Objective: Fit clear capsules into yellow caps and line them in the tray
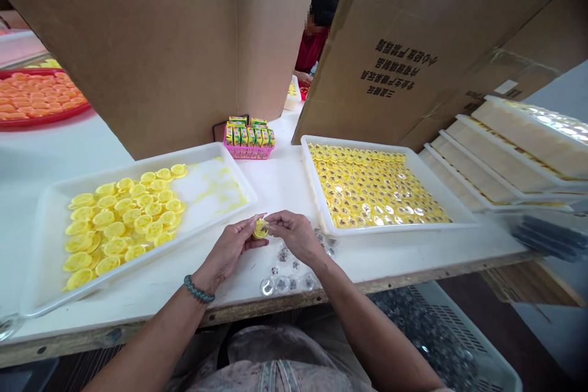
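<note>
My left hand (pixel 233 246) grips a small round yellow plastic piece (pixel 260 229) by its edge, above the front of the table. The fingertips of my right hand (pixel 294 234) are pinched at the right side of the same piece; whether they hold something small of their own cannot be made out. Under and beside my right hand lie several clear round plastic covers (pixel 281 283), some with dark bits inside. To the left, loose yellow pieces (pixel 114 229) lie in a white tray (pixel 239 205). On the right, a second white tray (pixel 321 211) holds rows of yellow pieces with shiny tops.
A pink basket (pixel 250 152) of small boxes stands between the trays. Cardboard panels (pixel 193 43) rise behind. Stacked white trays (pixel 519 153) stand at right. A crate (pixel 482 343) of clear parts sits below the table edge. Another person (pixel 316 43) works beyond the gap.
</note>
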Available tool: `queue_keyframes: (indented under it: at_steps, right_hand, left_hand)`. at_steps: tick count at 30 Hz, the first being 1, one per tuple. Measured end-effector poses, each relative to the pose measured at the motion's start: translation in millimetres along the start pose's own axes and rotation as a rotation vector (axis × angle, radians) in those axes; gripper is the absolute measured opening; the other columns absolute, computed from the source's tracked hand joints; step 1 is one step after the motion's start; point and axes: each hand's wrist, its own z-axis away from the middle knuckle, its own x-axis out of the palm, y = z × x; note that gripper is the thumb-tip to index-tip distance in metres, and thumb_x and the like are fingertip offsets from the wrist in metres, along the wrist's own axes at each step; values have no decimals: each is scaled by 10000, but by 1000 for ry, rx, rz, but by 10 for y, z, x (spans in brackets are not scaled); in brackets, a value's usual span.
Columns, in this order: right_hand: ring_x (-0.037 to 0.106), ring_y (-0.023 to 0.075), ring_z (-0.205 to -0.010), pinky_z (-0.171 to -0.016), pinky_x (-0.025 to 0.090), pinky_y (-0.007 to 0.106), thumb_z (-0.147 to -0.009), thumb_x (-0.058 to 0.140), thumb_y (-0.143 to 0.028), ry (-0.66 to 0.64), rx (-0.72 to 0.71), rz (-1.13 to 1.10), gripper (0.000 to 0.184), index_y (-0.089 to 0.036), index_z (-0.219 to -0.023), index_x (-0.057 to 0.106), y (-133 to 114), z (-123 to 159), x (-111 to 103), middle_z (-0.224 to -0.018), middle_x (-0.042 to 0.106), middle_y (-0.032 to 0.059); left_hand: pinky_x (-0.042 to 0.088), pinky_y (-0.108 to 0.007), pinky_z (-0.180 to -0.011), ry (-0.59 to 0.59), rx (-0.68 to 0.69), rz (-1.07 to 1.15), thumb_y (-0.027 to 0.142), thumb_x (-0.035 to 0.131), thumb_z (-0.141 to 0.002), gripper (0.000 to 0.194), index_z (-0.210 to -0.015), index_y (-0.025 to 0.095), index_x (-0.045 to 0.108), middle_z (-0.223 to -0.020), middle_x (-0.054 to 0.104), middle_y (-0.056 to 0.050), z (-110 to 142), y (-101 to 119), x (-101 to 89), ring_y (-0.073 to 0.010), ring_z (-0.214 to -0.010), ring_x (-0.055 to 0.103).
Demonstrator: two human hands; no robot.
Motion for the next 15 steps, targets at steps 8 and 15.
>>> queue_keyframes:
  at_steps: [8, 15]
  right_hand:
    - [635, 171, -757, -704, 498, 290, -704, 644, -237, 56, -14, 201, 140, -194, -816, 716, -4, -38, 41, -781, 698, 25]
    - [625, 144, -660, -644, 480, 244, -688, 616, -122, 107, -46, 368, 119, -190, -740, 698, -114, -3, 44, -675, 682, -6]
  left_hand:
    - [501, -383, -873, 9, 31, -51, 478, 547, -821, 452, -1122, 153, 636, -1038, 674, -95, 17, 12, 31, -219, -973, 596]
    - [455, -387, -951, -52, 69, -232, 395, 637, -776, 499, -1233, 214, 555, -1242, 589, -35, 21, -25, 8, -242, -1080, 566]
